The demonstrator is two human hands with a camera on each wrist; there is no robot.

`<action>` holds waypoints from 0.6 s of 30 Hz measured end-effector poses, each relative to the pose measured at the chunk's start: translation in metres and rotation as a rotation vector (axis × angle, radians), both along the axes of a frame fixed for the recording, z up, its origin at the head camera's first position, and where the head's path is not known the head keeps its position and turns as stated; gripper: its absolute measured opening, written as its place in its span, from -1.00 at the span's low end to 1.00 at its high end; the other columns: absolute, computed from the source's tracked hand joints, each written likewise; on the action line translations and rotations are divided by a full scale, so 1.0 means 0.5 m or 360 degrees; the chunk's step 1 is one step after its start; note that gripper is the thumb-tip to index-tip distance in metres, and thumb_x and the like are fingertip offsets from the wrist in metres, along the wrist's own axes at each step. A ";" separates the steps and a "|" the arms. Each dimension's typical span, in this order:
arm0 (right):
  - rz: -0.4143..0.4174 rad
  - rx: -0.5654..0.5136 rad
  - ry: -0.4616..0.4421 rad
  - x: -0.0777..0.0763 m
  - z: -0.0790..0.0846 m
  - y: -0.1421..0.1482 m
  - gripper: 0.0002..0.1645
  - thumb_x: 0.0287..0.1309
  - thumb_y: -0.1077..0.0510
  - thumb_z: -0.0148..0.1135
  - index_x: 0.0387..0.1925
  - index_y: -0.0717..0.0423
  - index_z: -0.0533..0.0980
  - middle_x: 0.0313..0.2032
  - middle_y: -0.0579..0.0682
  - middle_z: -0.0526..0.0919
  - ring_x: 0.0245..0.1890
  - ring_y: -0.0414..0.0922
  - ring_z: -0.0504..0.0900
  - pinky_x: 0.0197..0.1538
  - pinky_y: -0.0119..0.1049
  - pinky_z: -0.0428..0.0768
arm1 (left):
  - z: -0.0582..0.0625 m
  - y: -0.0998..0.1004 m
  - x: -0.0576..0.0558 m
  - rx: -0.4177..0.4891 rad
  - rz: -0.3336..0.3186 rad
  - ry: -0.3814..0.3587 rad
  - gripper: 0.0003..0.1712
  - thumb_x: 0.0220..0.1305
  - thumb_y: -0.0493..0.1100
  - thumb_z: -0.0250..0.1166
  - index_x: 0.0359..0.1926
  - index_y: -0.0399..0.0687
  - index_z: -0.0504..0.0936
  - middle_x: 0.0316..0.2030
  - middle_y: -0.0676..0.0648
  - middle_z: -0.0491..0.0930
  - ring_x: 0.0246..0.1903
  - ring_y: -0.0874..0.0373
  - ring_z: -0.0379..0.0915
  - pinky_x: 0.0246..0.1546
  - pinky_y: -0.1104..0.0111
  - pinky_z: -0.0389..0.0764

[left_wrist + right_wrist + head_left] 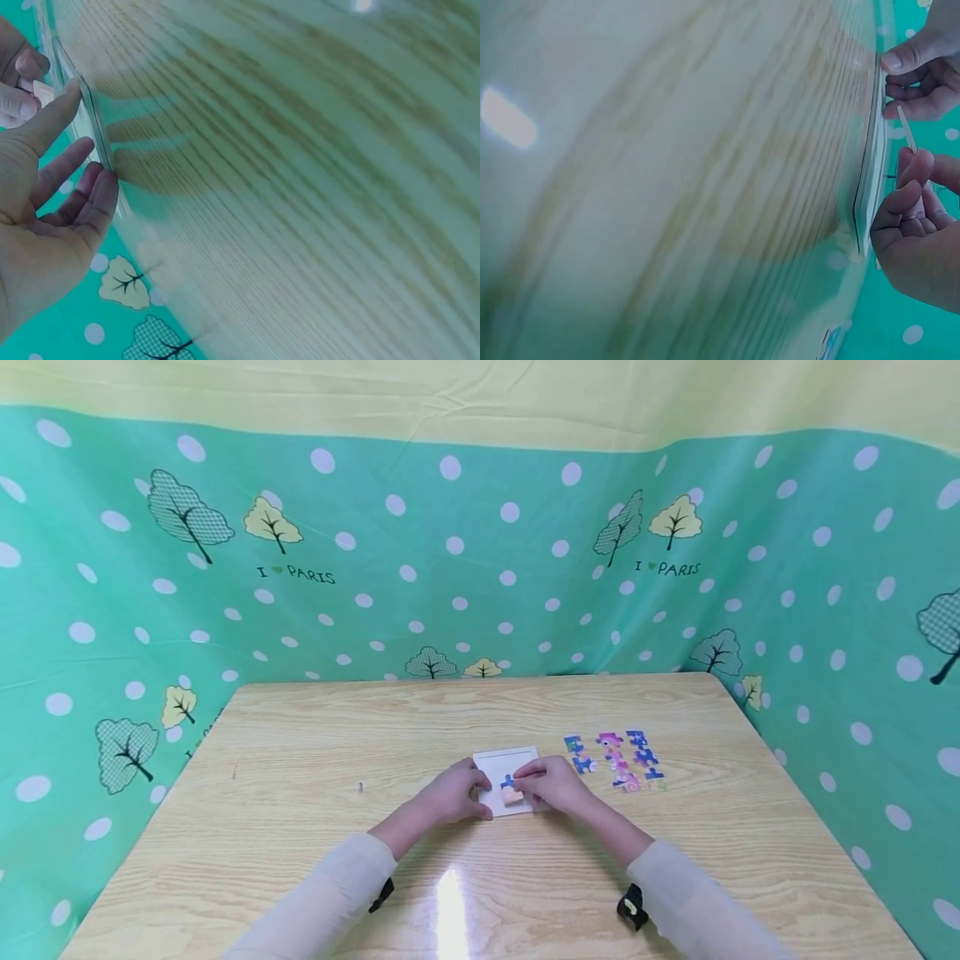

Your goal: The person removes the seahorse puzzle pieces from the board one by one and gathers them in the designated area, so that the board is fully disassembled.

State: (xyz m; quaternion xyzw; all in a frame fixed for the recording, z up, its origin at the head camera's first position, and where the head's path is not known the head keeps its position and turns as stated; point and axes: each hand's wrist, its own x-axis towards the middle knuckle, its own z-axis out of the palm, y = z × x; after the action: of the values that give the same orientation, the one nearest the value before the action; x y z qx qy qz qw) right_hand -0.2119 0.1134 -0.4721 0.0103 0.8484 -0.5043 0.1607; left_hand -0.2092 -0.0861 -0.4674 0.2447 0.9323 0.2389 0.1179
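A white square puzzle board (491, 764) lies on the table in front of the person. The left hand (453, 791) touches the board's left side, thumb by the near corner and fingers loosely bent along the edge. Over the board, the right hand (555, 787) pinches a puzzle piece (512, 795), peach with blue at its far end, between thumb and fingertips. In the right wrist view the piece (906, 129) is seen edge-on, tilted up off the board. Whether the blue part belongs to the same piece I cannot tell.
Several loose puzzle pieces (617, 760), pink, blue and green, lie in columns right of the board. A wooden table (322, 735) spans the front, with a small mark (360, 787) at left. A green dotted curtain (480, 560) hangs behind and at both sides.
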 end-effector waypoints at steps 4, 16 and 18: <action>-0.0016 -0.0006 -0.0006 0.001 0.006 0.011 -0.83 0.08 0.17 0.31 -0.26 0.11 0.64 -0.53 -0.02 0.66 -0.68 -0.20 0.44 -0.58 -0.42 0.36 | 0.000 0.001 -0.002 -0.0006 0.0013 -0.0023 -0.49 -0.09 -0.03 0.49 -0.13 -0.22 0.62 -0.12 -0.11 0.49 -0.20 0.13 0.39 -0.10 0.28 0.47; -0.0067 0.0008 0.0047 -0.006 0.004 0.041 -0.81 0.04 0.20 0.32 -0.25 0.16 0.64 -0.45 -0.03 0.68 -0.60 -0.18 0.51 -0.50 -0.39 0.48 | 0.002 0.003 -0.004 -0.0006 0.0034 -0.0059 -0.46 -0.10 -0.05 0.50 -0.10 -0.26 0.62 -0.15 -0.10 0.48 -0.21 0.14 0.38 -0.11 0.28 0.49; -0.0087 0.0025 0.0052 -0.006 0.003 0.045 -0.80 0.03 0.21 0.33 -0.25 0.16 0.63 -0.45 -0.03 0.68 -0.62 -0.20 0.50 -0.51 -0.40 0.49 | 0.001 0.003 -0.004 -0.0013 0.0031 -0.0051 -0.46 -0.10 -0.05 0.50 -0.10 -0.25 0.62 -0.16 -0.09 0.47 -0.22 0.15 0.37 -0.13 0.30 0.48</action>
State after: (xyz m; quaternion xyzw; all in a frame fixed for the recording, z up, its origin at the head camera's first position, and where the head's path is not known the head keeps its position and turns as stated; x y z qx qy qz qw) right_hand -0.2152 0.1360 -0.4708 0.0266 0.8542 -0.5020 0.1330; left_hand -0.2113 -0.0846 -0.4669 0.2313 0.9335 0.2403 0.1316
